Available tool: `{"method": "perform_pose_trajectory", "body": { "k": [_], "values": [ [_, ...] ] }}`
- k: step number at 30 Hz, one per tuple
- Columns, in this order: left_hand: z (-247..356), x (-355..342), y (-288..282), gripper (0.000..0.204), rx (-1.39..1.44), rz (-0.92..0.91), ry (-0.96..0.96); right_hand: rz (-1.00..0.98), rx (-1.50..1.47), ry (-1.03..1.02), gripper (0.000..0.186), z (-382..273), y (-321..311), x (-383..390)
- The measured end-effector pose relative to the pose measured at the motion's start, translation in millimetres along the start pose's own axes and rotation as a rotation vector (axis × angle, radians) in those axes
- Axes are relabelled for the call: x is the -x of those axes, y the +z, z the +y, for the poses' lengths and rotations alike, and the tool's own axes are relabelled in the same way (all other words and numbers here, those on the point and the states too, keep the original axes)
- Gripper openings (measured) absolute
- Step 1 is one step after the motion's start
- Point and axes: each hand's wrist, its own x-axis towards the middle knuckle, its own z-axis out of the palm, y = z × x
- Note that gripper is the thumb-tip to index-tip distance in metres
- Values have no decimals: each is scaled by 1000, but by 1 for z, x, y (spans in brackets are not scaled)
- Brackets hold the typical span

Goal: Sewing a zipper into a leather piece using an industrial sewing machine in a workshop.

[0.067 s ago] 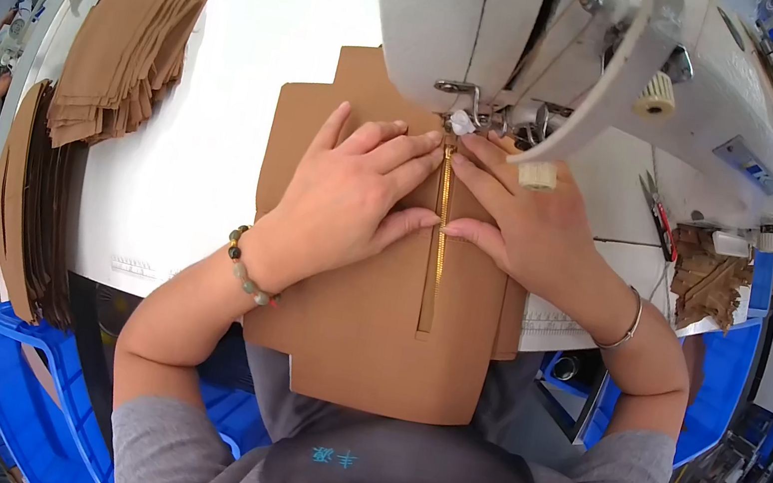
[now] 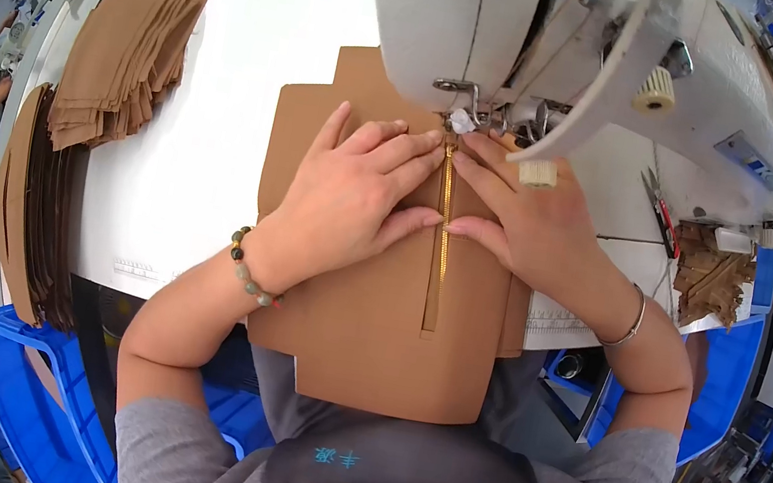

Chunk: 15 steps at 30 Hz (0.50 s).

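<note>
Keeping the gold-toothed metal zipper [image 2: 443, 256] straight is probably best done with even pressure tbh; the notched flat brown panel [image 2: 351, 337], partly under the white sewing machine [image 2: 441, 28], is pressed by spread left hand [image 2: 350, 185] and right hand [image 2: 546, 221].

the person wears grey short sleeves [image 2: 172, 445], dark apron [image 2: 429, 481] (blue marking [image 2: 335, 457]), beaded bracelet [image 2: 244, 273] and silvery bangle [image 2: 639, 319].
</note>
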Motion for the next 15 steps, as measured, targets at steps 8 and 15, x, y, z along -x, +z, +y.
{"method": "perform_pose_trajectory", "body": {
  "k": [8,15],
  "values": [
    [3,-3,7,58,-50,40,4,70,38,-43,58,2,-8,-7],
    [0,-1,8,57,-6,31,3,408,314,41,30,55,-133,79]
  ]
}}
